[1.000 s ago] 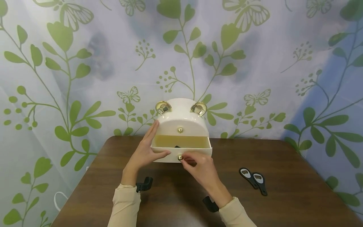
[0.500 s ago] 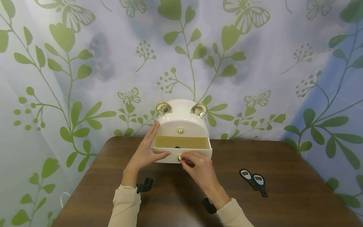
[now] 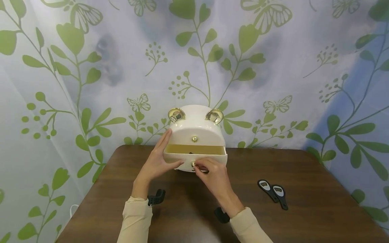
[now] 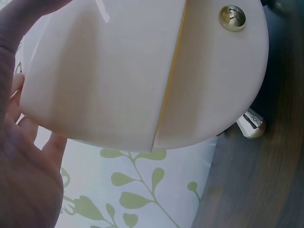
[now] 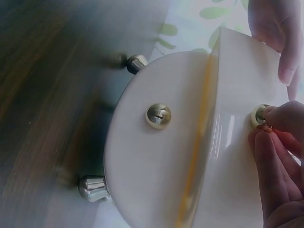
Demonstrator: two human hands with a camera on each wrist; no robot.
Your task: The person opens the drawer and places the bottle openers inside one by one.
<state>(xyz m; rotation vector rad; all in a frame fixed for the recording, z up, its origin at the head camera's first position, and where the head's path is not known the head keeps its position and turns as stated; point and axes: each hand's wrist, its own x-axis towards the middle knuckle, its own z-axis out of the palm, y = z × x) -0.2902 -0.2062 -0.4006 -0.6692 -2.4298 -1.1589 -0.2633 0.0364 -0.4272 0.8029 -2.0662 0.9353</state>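
A white rounded drawer box (image 3: 199, 118) with two gold ears stands at the back of the table. Its middle drawer (image 3: 179, 157) is partly pulled out, and a small dark tip shows inside, its kind unclear. My right hand (image 3: 214, 175) pinches the gold knob (image 5: 259, 115) on that drawer between thumb and fingers. My left hand (image 3: 155, 165) rests against the box's left side with its fingers extended, the thumb reaching across the drawer front. Below, a lower drawer with its own gold knob (image 5: 158, 115) is closed.
Two black bottle openers (image 3: 271, 194) with pale inserts lie overlapping on the brown table (image 3: 188, 216), to the right. The box stands on metal feet (image 5: 92, 187). A leaf-patterned cloth (image 3: 121, 60) hangs close behind it. Black wrist mounts are on both arms.
The drawer has slid a little way into the box, so its opening is narrower. My right hand moved forward with the knob; my left hand stayed at the side.
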